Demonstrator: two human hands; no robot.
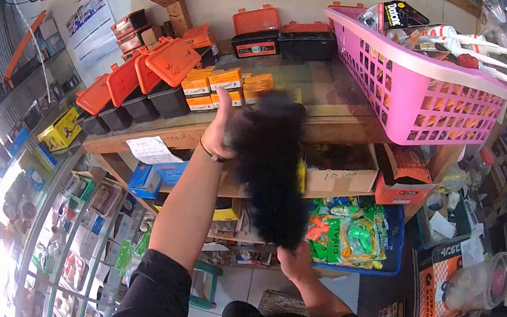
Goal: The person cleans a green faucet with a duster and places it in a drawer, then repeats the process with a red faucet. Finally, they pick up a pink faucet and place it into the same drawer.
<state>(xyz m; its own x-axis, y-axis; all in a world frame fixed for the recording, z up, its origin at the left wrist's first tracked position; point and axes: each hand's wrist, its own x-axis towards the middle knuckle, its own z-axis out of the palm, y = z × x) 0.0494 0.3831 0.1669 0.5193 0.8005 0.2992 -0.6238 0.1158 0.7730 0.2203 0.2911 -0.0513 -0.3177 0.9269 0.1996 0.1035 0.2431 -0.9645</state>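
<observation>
The person holds a black fluffy duster point(271, 161) in front of a wooden shelf point(336, 128), roughly at the centre of the view. The duster stands nearly upright and is blurred, so its exact outline cannot be read.

Left hand point(218, 130): raised, at the upper left edge of the duster head, thumb pointing up. The remaining fingers are hidden behind the black fibres; whether they close on the fibres or only press against them cannot be told.

Right hand point(294, 260): at the lower end of the duster, fingers wrapped together around what appears to be the handle, which the hand covers.

Handling judgement: the head looks soft, bulky and light, with loose fibres that yield under pressure and give no firm purchase. It is unlikely to be fragile or slippery. The lower end, where the right hand sits, is judged the stiff part and the proper place to take hold; the head is suited only to light steadying contact.

Surroundings: orange-lidded cases point(170, 61) stand on the shelf top to the far left, small orange boxes point(225, 82) sit just behind the duster, and a pink basket point(421, 92) of tubes overhangs the shelf at the right. A blue bin point(392, 245) of green packets lies just right of the right hand.
</observation>
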